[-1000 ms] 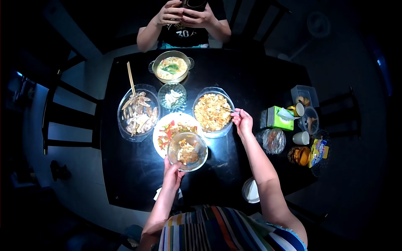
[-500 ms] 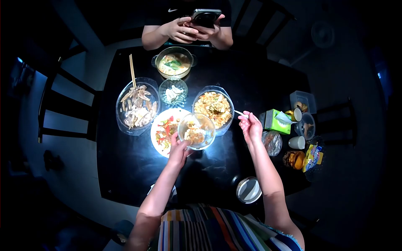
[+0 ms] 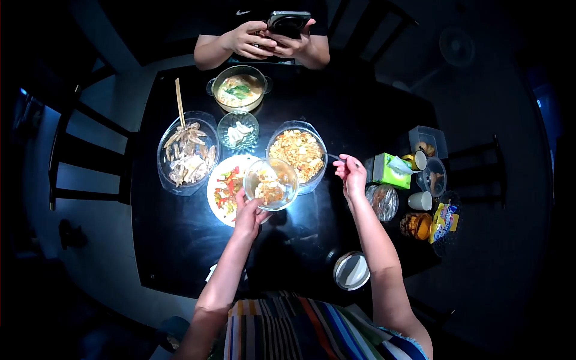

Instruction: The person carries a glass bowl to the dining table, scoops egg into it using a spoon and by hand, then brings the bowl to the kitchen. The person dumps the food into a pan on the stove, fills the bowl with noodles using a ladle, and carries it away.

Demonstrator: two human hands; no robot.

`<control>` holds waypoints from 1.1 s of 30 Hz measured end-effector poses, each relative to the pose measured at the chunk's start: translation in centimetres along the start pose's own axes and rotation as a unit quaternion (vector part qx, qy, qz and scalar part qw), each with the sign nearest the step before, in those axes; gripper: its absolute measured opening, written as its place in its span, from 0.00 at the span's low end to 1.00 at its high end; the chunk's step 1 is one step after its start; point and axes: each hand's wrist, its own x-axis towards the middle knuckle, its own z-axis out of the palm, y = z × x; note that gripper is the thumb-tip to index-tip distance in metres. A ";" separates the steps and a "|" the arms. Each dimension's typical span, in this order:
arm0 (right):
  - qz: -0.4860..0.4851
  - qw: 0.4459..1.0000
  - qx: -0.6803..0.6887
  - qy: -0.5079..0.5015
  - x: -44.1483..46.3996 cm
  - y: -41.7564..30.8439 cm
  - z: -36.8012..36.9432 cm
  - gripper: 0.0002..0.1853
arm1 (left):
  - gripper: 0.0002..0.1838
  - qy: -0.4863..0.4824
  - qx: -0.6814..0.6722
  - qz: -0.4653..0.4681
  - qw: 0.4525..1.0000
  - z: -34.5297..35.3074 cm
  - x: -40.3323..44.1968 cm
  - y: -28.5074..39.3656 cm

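My left hand [image 3: 246, 215] grips a clear glass bowl [image 3: 290, 195] by its near left side, with white and orange-brown food in it. The bowl is held over the right edge of a white plate [image 3: 212, 207] of red and green pepper pieces. Just behind it stands a deep glass dish of fried rice [image 3: 298, 150]. To the right of that dish, my right hand [image 3: 353, 174] is closed on the thin handle of a spoon [image 3: 337, 158], pointing toward the rice. The spoon's far end is hard to make out.
Left stands a glass dish of meat strips [image 3: 191, 157] with chopsticks [image 3: 179, 102]. A small glass bowl [image 3: 239, 130] and soup pot [image 3: 240, 90] are farther back. Tissues [image 3: 391, 171], cups and containers line the right. Across the table a person holds a phone [image 3: 290, 23].
The whole view has shifted slightly left. My right hand has turned a little, and the spoon's pale handle now looks darker. My left hand keeps the bowl over the plate's edge.
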 end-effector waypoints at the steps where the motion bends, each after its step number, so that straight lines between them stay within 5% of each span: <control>1: -0.024 1.000 0.003 0.005 0.1 0.1 -0.3 0.14 | 0.30 0.001 -0.003 -0.005 1.000 0.1 -0.4 0.2; 11: 0.003 0.999 -0.025 0.030 -2.2 0.2 -1.7 0.14 | 0.27 -0.017 0.011 -0.004 1.000 -1.5 -0.9 -0.2; 25: 0.052 0.989 0.131 -0.049 -3.6 -0.6 -0.6 0.15 | 0.33 -0.014 0.025 -0.007 1.000 0.0 0.7 -0.4; 30: -0.024 0.992 -0.008 -0.123 -7.5 -2.7 2.2 0.13 | 0.34 -0.049 0.066 -0.003 0.997 0.0 2.3 -1.3; 32: -0.156 0.946 -0.205 -0.199 -9.1 -2.4 3.0 0.11 | 0.32 -0.063 0.048 -0.004 0.997 0.6 2.5 -1.3; 33: -0.264 0.865 -0.366 -0.220 -9.7 -3.0 3.1 0.09 | 0.32 -0.073 0.039 -0.007 0.997 0.9 2.4 -1.3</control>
